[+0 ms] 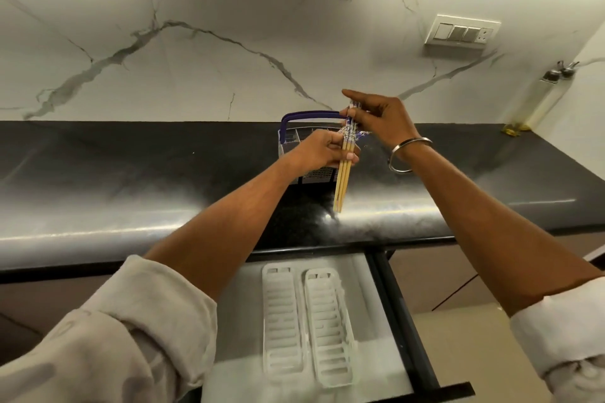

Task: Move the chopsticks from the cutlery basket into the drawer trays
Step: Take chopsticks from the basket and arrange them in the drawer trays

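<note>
So right now my left hand is wrapped around the middle of a bundle of chopsticks, fingers curled tight, bare wooden tips hanging down over the front edge of the black countertop. Behind it sits the cutlery basket with the blue handle; can't tell if any sticks are left inside. My right hand pinches the patterned top ends, index finger sticking out. Best move, I reckon: square up the ends with the right hand so they sit even, then bring the lot down flat. The two white slotted drawer trays lie side by side in the open drawer below, both bare so far. Lay them in lengthwise, don't drop them.
</note>
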